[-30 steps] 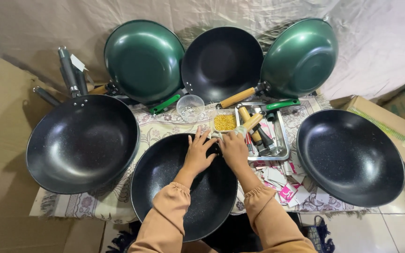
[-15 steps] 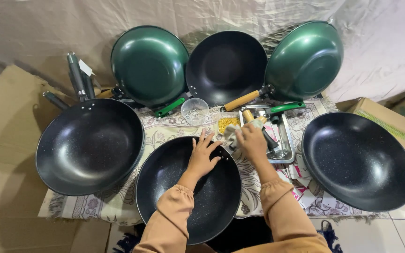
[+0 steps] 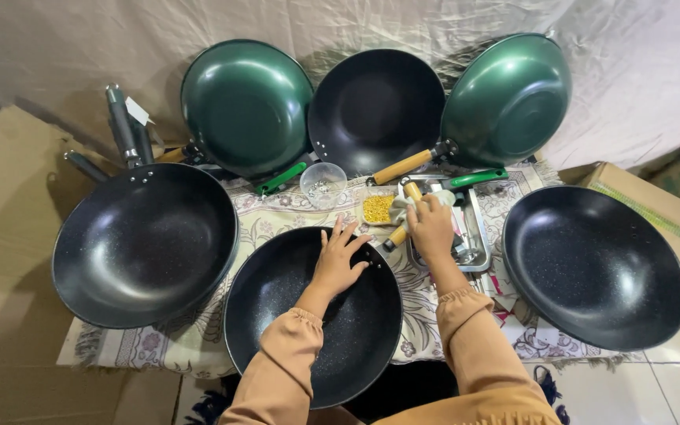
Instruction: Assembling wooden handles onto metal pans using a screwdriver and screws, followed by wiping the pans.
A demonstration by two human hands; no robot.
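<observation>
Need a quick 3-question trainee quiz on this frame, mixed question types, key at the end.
1. True or false: the left hand lies flat inside the black speckled wok nearest the person.
2. Multiple choice: the right hand is over which thing? A) the rectangular steel tray B) the clear round plastic cup C) the cardboard box
3. Fill in: the small container of yellow kernels sits on the patterned ____.

Key: 1 true. 2 A; the hand touches a white cloth and a wooden-handled tool there, but whether it grips them is unclear. 3 cloth.
</observation>
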